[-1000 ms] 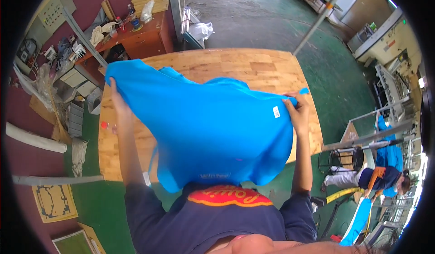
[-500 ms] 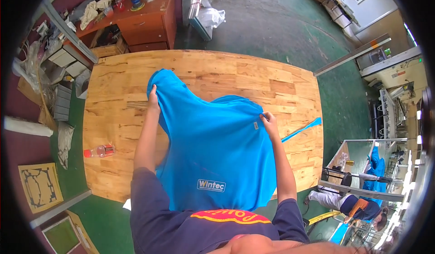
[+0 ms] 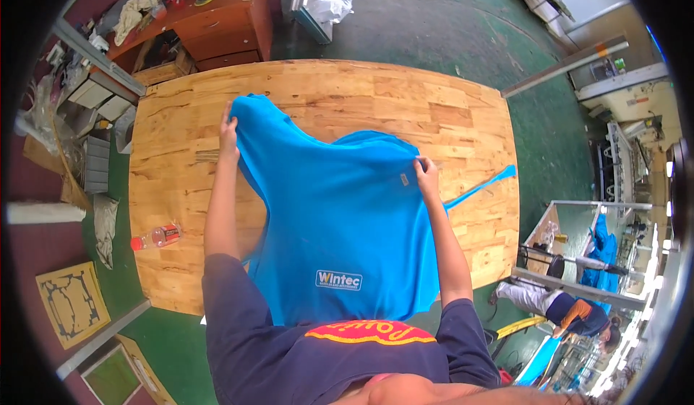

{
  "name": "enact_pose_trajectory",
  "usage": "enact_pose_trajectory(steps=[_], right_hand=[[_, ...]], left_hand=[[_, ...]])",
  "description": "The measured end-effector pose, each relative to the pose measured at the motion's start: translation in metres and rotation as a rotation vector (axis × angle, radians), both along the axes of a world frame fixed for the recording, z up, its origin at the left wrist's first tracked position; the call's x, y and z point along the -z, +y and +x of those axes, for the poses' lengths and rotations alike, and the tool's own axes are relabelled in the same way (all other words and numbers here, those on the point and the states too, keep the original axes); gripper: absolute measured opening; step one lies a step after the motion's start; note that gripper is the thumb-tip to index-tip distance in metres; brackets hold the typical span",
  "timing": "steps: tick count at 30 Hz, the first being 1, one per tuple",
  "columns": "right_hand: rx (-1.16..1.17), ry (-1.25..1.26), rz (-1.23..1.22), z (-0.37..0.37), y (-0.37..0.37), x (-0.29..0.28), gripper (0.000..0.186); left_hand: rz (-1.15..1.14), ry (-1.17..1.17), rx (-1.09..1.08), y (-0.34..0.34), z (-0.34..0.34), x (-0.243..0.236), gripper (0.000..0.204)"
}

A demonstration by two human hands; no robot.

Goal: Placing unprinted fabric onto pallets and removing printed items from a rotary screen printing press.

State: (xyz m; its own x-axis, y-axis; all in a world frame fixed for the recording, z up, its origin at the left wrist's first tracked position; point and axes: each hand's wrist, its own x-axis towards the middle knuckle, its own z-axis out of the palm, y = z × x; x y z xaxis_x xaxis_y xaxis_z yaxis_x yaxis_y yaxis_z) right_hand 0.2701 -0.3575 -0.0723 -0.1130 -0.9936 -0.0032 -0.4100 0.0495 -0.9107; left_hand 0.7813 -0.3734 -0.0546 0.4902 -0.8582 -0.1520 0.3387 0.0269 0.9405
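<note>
A large blue fabric cover with a printed patch near its lower edge spreads over the wooden table and hangs off the near side toward my body. At its far left corner, my left hand holds the edge, with the thumb at the cloth and the fingers partly hidden. My right hand pinches the right upper edge, beside a small white label. Between the hands the cloth's far edge sags in a curve. A narrow blue strap stretches out on the table past my right wrist.
The wooden table carries a clear bottle with a red cap lying at its left side. A cluttered red-brown desk stands beyond the far left corner. At the lower right, another person handles blue fabric.
My left hand has shifted outward to the left at the cover's corner, tilting that corner slightly. My right hand keeps its pinch. The whole view has shifted a little.
</note>
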Motion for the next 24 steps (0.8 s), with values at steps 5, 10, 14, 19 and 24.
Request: enact_pose_trajectory(steps=[5, 10, 14, 19, 24], right_hand=[[0.144, 0.252, -0.285, 0.026, 0.044, -0.042, 0.022], [-0.301, 0.620, -0.311, 0.041, 0.182, -0.081, 0.043], [-0.325, 0.857, -0.025, 0.001, 0.273, -0.060, 0.054], [0.336, 0.726, -0.089, -0.072, 0.357, -0.034, 0.032], [0.411, 0.289, 0.150, -0.062, 0.393, -0.032, 0.021]], left_hand=[[0.178, -0.967, -0.379, 0.021, -0.005, 0.000, 0.042], [-0.021, -1.577, 0.315, 0.067, -0.070, -0.013, 0.041], [0.346, -1.736, 0.438, 0.056, -0.058, 0.010, 0.045], [0.099, -1.671, 0.181, 0.090, -0.118, -0.018, 0.047], [-0.463, -1.462, 0.727, 0.220, -0.272, -0.059, 0.029]])
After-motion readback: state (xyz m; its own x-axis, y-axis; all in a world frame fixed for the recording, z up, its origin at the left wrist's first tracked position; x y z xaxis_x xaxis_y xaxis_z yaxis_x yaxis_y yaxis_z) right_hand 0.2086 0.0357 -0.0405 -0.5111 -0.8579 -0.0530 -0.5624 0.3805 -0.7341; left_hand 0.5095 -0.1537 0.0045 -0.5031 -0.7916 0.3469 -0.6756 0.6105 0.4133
